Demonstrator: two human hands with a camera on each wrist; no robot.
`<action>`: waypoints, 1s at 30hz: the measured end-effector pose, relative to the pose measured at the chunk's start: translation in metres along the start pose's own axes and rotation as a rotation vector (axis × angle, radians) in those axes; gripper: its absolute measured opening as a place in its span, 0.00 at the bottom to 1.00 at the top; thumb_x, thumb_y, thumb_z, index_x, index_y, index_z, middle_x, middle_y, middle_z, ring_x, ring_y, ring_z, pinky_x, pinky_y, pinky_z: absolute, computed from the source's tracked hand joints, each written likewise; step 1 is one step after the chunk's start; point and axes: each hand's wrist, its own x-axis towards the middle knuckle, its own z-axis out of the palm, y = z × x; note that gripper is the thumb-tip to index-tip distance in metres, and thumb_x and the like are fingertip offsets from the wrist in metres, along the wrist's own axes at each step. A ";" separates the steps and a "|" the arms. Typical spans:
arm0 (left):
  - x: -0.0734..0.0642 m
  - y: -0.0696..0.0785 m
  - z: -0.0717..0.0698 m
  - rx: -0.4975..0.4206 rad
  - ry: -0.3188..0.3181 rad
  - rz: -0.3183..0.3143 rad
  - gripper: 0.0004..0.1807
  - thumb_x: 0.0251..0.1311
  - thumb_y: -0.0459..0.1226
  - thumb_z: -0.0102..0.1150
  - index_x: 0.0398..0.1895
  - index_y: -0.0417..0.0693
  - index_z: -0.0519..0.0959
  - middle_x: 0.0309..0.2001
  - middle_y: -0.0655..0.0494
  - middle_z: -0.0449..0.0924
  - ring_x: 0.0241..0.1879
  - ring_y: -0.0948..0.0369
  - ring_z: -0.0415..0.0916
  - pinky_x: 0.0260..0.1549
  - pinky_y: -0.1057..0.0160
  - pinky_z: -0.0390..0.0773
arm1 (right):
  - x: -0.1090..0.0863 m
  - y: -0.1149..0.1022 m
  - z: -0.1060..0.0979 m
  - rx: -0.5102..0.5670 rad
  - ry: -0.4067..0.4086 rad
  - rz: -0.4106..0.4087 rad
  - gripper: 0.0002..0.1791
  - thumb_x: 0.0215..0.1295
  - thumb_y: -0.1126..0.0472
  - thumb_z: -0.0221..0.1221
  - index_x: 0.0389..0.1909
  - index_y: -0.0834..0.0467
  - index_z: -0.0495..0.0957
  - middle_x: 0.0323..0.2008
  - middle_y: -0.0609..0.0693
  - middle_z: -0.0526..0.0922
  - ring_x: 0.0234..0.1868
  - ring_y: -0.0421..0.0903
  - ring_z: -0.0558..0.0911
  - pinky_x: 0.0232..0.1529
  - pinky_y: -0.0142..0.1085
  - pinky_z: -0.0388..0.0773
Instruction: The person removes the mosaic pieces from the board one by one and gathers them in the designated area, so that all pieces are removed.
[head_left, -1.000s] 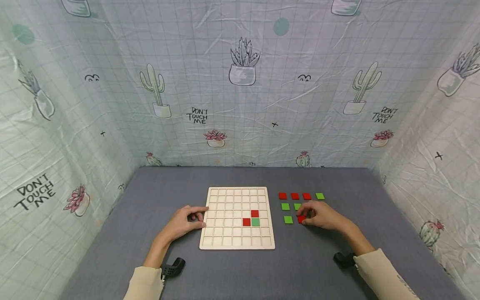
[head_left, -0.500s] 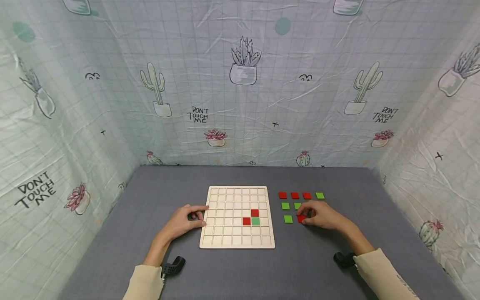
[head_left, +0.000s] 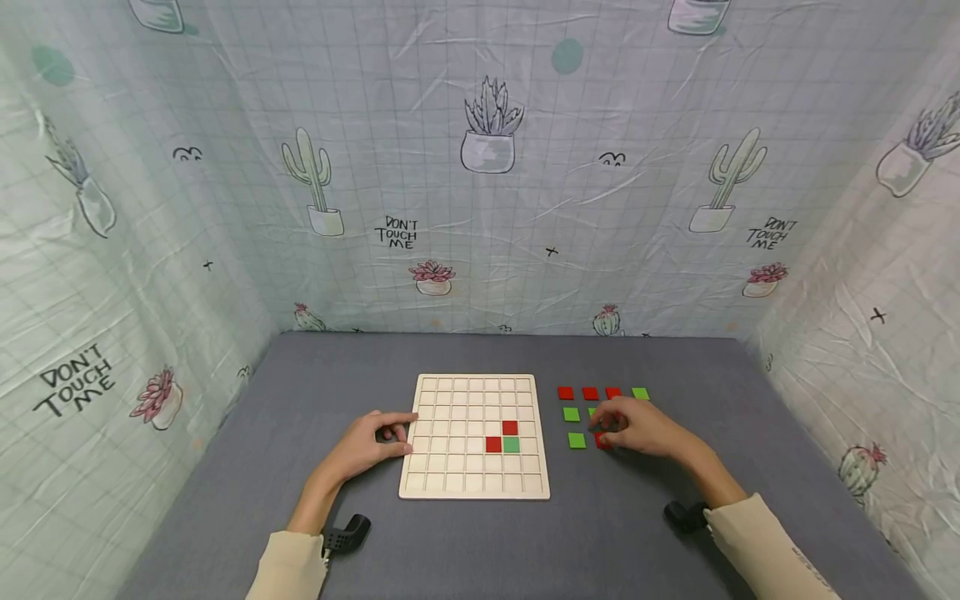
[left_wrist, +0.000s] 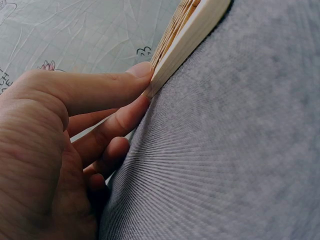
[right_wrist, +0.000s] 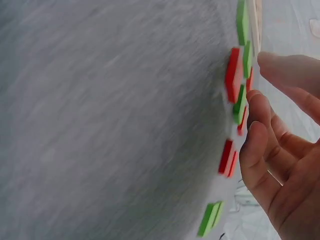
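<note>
My left hand (head_left: 360, 448) rests against the left edge of a pale wooden grid board (head_left: 442, 482). Thumb and index finger touch that edge well apart; the left wrist view shows the thumb (left_wrist: 105, 90) on the board's side. Two red tiles (head_left: 510, 427) and a darker green tile (head_left: 512, 445) sit in board cells. Right of the board my right hand (head_left: 641, 427) hovers over loose square tiles, its thumb and fingers apart and holding nothing. Just below its thumb lies a red tile (right_wrist: 232, 75), partly covered in the head view. A green tile behind is mostly hidden by the fingers.
Loose red tiles (head_left: 566, 392) and bright green tiles (head_left: 577, 441) lie in rows on the grey tabletop (head_left: 480, 550). A cactus-printed cloth (head_left: 480, 208) encloses the back and sides.
My right hand has lifted slightly and shifted a little left and away from me, covering more of the tiles behind it. The left hand and board have stayed put.
</note>
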 end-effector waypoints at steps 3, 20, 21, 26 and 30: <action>0.000 0.000 -0.001 0.000 0.002 0.002 0.27 0.59 0.44 0.74 0.62 0.52 0.83 0.33 0.69 0.83 0.35 0.66 0.70 0.40 0.66 0.70 | 0.007 -0.009 0.001 0.010 0.007 -0.014 0.12 0.64 0.63 0.69 0.48 0.56 0.86 0.38 0.46 0.86 0.28 0.37 0.76 0.31 0.32 0.74; -0.001 -0.002 -0.001 -0.002 -0.003 0.015 0.27 0.58 0.45 0.75 0.62 0.52 0.83 0.32 0.69 0.83 0.34 0.66 0.70 0.39 0.66 0.70 | 0.067 -0.064 0.034 -0.017 -0.029 -0.094 0.14 0.68 0.60 0.67 0.53 0.55 0.84 0.39 0.46 0.86 0.31 0.36 0.80 0.36 0.32 0.78; -0.001 -0.002 -0.001 -0.005 -0.003 0.015 0.27 0.58 0.45 0.75 0.62 0.52 0.83 0.32 0.69 0.83 0.34 0.67 0.70 0.39 0.66 0.70 | 0.070 -0.067 0.036 -0.019 -0.032 -0.099 0.14 0.68 0.60 0.67 0.53 0.55 0.84 0.40 0.46 0.86 0.31 0.36 0.80 0.36 0.32 0.78; -0.001 -0.003 -0.001 -0.014 -0.008 0.015 0.27 0.59 0.44 0.74 0.62 0.51 0.83 0.33 0.69 0.83 0.34 0.66 0.70 0.39 0.66 0.69 | 0.083 -0.074 0.044 -0.011 -0.046 -0.121 0.13 0.68 0.61 0.66 0.52 0.56 0.86 0.42 0.48 0.87 0.34 0.39 0.81 0.38 0.33 0.79; -0.001 -0.003 -0.001 -0.014 -0.010 0.011 0.27 0.59 0.44 0.74 0.62 0.51 0.83 0.33 0.68 0.83 0.34 0.66 0.70 0.40 0.66 0.70 | 0.090 -0.075 0.051 0.006 -0.074 -0.118 0.13 0.67 0.62 0.66 0.51 0.55 0.87 0.42 0.48 0.87 0.36 0.40 0.83 0.38 0.33 0.79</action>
